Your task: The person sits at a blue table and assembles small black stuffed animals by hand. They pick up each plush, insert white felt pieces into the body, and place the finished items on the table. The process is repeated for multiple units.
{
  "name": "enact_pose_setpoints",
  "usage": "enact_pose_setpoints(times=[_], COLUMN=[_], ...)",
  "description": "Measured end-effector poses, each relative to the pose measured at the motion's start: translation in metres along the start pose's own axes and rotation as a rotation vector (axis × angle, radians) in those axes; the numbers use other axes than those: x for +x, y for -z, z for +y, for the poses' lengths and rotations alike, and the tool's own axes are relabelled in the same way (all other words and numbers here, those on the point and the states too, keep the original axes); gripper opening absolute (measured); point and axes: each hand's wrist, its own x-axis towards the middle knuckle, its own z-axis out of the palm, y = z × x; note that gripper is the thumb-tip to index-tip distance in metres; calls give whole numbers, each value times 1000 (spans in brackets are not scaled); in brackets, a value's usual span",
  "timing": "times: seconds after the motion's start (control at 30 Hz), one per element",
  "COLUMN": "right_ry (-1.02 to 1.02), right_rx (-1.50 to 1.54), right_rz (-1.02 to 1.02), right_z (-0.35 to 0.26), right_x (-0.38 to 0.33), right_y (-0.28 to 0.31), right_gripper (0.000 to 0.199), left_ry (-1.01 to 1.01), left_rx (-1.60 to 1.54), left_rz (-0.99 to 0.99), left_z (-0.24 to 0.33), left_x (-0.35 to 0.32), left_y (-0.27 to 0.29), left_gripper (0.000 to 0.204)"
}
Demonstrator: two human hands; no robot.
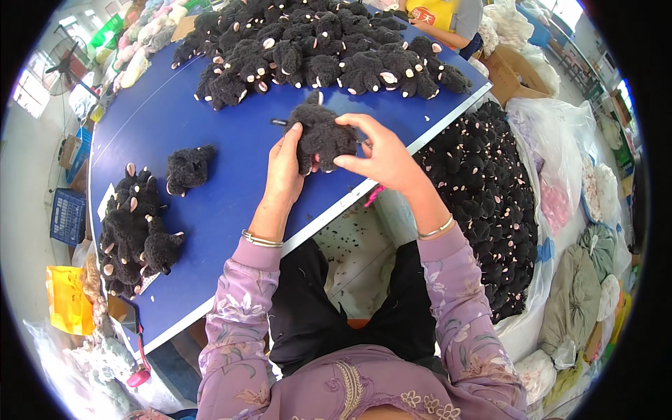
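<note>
A fluffy black plush toy (323, 133) with a dark tag at its left side is held up over the near edge of the blue table (231, 182). My left hand (284, 164) grips its left side, the thumb pressed on the fur and the other fingers behind it. From the right, my right hand (385, 154) is curled round the toy, index finger and thumb touching its edge. Something small and thin shows by the right fingers, too fine to make out. Further left lies a single black plush toy (189, 169), beside a small pile of black plush toys (133, 227).
A large heap of black plush toys (301, 52) covers the far table. To my right stands a big plastic-lined bag (483, 203) full of similar toys. Across the table is another person in a yellow garment (430, 15). A blue crate (68, 217) sits at left.
</note>
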Motion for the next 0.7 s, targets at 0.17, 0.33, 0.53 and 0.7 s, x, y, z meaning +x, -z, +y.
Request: enact_pose_setpoints(times=[0.17,0.33,0.53,0.7], right_ry=[17,18,-253,-429], right_rx=[31,293,429,785], right_rz=[18,-67,-56,14], right_z=[13,11,17,21], right_x=[3,3,2,1], right_y=[-1,-1,0,5], right_gripper=[45,50,40,19], left_ry=[63,18,-26,-170], left_rx=[-154,-223,-106,52], left_rz=[-250,-373,-393,-129], left_z=[4,-3,2,0], left_x=[1,5,-4,1], left_y=[5,19,7,10], left_gripper=[57,50,38,32])
